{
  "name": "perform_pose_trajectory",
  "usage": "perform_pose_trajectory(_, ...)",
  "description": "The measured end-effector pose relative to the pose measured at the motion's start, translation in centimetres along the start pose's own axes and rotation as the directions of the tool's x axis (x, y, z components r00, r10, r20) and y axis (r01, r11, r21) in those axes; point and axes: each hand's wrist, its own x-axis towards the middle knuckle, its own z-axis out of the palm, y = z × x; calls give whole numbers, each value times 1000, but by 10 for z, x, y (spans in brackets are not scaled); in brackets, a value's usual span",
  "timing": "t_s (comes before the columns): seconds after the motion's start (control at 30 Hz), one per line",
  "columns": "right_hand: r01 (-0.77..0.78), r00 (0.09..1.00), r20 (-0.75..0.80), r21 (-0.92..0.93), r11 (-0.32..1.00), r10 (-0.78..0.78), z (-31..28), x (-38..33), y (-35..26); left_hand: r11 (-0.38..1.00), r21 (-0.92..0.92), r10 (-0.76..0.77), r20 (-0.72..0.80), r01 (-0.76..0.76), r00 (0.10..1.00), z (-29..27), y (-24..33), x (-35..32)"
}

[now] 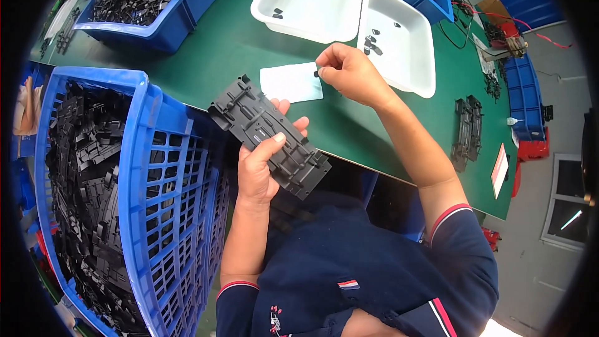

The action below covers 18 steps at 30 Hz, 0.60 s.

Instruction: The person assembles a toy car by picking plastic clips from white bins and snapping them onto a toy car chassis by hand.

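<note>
My left hand [261, 165] grips a long black molded plastic part [265, 131], thumb across its top face and fingers beneath. The part is tilted, held in front of the table's near edge. To its upper right, my right hand [350, 73] pinches a small black piece [316, 74] between thumb and fingertips; its exact shape is too small to tell. This hand hovers over the right end of a white sheet [291, 82] on the green table. Beyond it, a white tray [399, 50] and a second white tray [309, 3] each hold several small black pieces.
A blue slatted crate [140, 168] full of black molded parts stands at my left. Blue bins [181, 22] of small black pieces line the back of the green table [218, 43]. More black molded parts [468, 128] lie at the right, near a red-edged card [500, 170].
</note>
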Motion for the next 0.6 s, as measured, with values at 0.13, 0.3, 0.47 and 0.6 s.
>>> perform_pose_trajectory(0.13,-16,1000,-11,-68,998,15,5,3,-2,1000,-15,-15,4,15,1000,-2,1,0)
perform_pose_trajectory(0.3,43,998,-37,-156,987,-50,12,8,-3,999,-36,-23,11,23,1000,-5,-1,0)
perform_pose_trajectory(0.47,40,998,-31,-203,978,-47,15,10,-7,999,-34,-23,11,23,1000,-4,0,1)
perform_pose_trajectory(0.6,43,998,-34,-275,960,-54,16,12,-8,999,-32,-22,14,22,1000,-3,0,1)
